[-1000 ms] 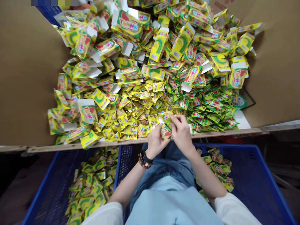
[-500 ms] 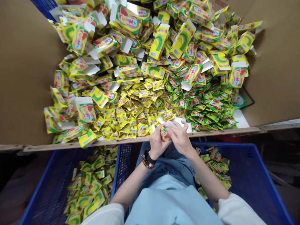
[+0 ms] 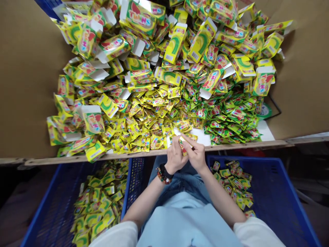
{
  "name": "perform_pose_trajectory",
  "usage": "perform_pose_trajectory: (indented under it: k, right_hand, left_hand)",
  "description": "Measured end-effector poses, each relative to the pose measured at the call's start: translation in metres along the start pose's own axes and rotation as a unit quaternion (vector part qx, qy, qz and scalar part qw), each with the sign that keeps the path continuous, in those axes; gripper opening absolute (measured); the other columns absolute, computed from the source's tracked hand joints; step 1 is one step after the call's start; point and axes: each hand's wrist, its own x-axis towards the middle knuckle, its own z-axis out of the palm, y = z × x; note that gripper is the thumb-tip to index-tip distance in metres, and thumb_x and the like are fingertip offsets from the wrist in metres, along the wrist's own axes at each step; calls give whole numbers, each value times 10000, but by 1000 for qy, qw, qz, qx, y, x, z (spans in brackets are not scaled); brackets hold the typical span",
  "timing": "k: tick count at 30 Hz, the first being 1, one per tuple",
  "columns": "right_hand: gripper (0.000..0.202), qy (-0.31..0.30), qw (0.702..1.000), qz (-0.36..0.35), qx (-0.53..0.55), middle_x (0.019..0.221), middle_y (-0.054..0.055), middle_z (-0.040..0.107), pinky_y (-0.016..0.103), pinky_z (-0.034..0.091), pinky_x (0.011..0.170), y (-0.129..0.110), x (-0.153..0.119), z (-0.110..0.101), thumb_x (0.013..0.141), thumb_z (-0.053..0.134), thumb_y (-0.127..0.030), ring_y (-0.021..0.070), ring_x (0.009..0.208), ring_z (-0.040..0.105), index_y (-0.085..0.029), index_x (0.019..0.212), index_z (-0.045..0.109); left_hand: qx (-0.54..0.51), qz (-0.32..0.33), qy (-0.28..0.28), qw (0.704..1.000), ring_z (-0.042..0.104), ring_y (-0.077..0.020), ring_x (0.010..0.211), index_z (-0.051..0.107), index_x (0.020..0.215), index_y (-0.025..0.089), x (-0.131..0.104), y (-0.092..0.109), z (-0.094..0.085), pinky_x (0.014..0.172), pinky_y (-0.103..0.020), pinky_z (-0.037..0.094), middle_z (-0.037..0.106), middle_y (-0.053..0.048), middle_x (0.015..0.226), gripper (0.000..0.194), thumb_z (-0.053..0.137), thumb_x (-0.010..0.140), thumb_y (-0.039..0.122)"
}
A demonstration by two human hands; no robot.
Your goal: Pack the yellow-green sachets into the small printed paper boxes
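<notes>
A small yellow-green box [image 3: 183, 147] is held between both hands at the table's front edge, mostly covered by fingers. My left hand [image 3: 175, 156], with a beaded bracelet and a black band at its wrist, wraps round it from the left. My right hand [image 3: 196, 154] grips it from the right, its fingers across the box's upper end. Just beyond the hands lie yellow sachets [image 3: 156, 141] on a white surface [image 3: 203, 136]. Green sachets [image 3: 226, 127] are heaped to the right. Open-ended cartons [image 3: 94, 120] are piled at the left and behind.
A wooden edge [image 3: 138, 155] runs along the table front. Cardboard walls [image 3: 303, 79] stand on both sides. Below are a left blue crate [image 3: 46, 212] and a right blue crate [image 3: 277, 192], both with filled boxes. A green tape roll [image 3: 264, 111] lies at the right.
The white flap that stood up from the held box no longer shows. My right hand has moved slightly left, its fingers now closed over the box's top.
</notes>
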Motion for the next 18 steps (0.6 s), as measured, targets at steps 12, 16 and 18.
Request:
perform_pose_trajectory:
  k: [12,16,18]
  right_hand:
    - [352,-73,983,-110,-126,1160,33,743,388,539,1033,-5,-5,-8,924,508,-257,250,1162,667,-296,1225,685]
    - [300,3,950,-66,-306,1029,100,777,400,598,809,-11,-31,-65,911,509,-277,273,910,743,-252,1086,751]
    - [236,37,884,2,-465,874,124,779,406,571,714,-8,-38,-103,870,575,-319,290,800,725,-249,969,777]
  left_hand:
    - [-30,-5,-19,999,614,-291,1007,390,1341,116,-2,5,-1,811,-406,510,563,-176,1148,482,462,914,327]
    - [24,50,-61,997,528,-322,1169,372,1405,152,3,9,-34,982,-481,460,540,-174,1269,713,628,828,483]
    - [124,-13,-26,992,503,-330,1169,477,1347,181,8,3,-59,1007,-515,423,547,-165,1260,566,615,858,430]
